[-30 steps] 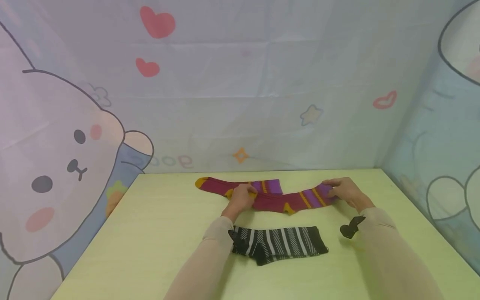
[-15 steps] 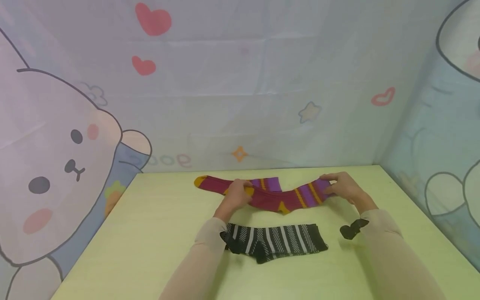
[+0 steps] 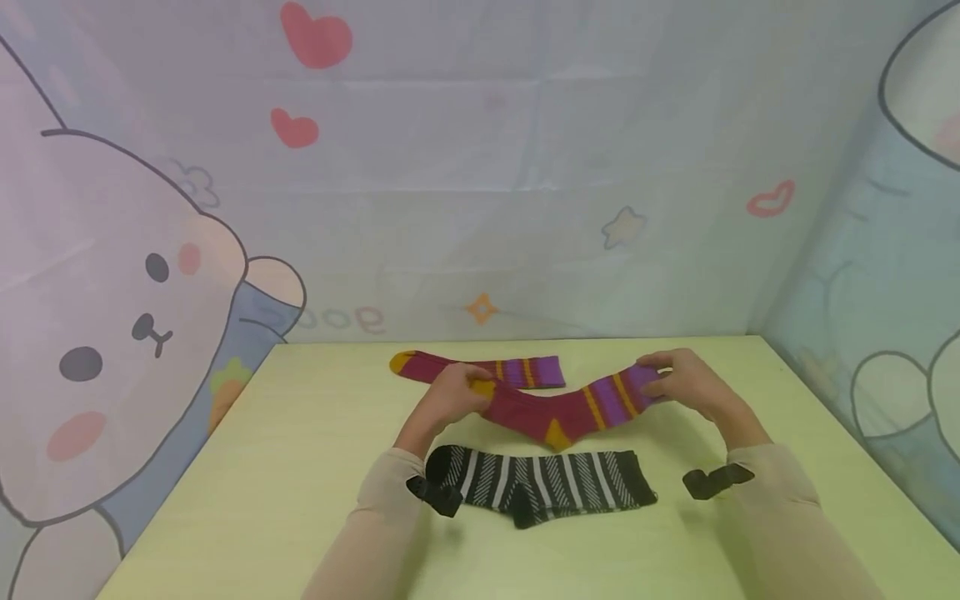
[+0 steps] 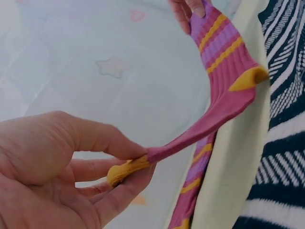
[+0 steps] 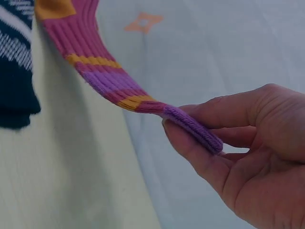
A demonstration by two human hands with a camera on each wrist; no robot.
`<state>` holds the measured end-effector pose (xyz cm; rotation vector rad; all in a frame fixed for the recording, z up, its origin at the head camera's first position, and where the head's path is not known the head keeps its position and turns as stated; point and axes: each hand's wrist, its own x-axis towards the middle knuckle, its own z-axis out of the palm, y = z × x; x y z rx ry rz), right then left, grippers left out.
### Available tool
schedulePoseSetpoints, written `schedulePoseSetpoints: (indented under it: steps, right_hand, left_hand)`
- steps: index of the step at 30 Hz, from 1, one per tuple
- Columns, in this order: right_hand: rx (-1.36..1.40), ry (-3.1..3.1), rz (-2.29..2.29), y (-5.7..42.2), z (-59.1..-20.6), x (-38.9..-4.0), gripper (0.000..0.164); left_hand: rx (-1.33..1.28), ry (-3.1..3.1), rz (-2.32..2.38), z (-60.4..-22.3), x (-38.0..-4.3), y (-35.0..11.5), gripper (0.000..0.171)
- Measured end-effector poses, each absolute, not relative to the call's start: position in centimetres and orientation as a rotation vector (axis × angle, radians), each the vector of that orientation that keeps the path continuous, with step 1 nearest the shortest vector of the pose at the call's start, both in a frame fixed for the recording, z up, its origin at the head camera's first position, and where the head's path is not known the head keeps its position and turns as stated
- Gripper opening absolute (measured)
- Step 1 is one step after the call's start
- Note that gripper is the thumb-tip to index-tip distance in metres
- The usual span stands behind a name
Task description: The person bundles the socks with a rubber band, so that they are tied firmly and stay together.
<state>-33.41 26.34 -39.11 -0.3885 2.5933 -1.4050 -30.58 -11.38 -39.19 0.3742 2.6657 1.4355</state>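
Note:
A maroon sock (image 3: pixel 525 410) with a yellow heel, yellow toe and purple striped cuff hangs between both hands, sagging in the middle. My left hand (image 3: pixel 453 395) pinches its yellow toe between thumb and fingers, as the left wrist view also shows. At the other end my right hand (image 3: pixel 688 383) pinches the purple cuff (image 5: pixel 193 128). Behind it, a matching maroon sock (image 3: pixel 427 367) lies flat near the table's back edge, toe to the left. Closer to me lies a black and white patterned sock (image 3: pixel 555 483), flat, its toe also leftward.
The pale yellow-green table (image 3: pixel 262 500) reaches back to a cloth backdrop (image 3: pixel 450 167) printed with hearts, stars and cartoon animals. Similar cloth stands along the left and right sides. A black wrist device (image 3: pixel 435 495) sits at the left sleeve, overlapping the patterned sock in the head view.
The held sock has come up from the table and toward me, away from the matching sock behind it. My left hand has shifted left; the sock's middle now sags lower.

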Motion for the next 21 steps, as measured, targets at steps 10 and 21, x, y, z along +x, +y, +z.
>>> schedulePoseSetpoints:
  steps: [10,21]
  right_hand:
    - [-0.407,2.524,-1.371,26.2,-37.4,-30.6,0.058]
    - [-0.479,2.399,-1.359,26.0,-36.8,-28.2,0.055]
  left_hand:
    - [0.466,2.612,1.387,-38.2,-29.3,-14.1,0.046]
    - [0.598,2.503,1.281,-36.8,-27.9,-16.2,0.045]
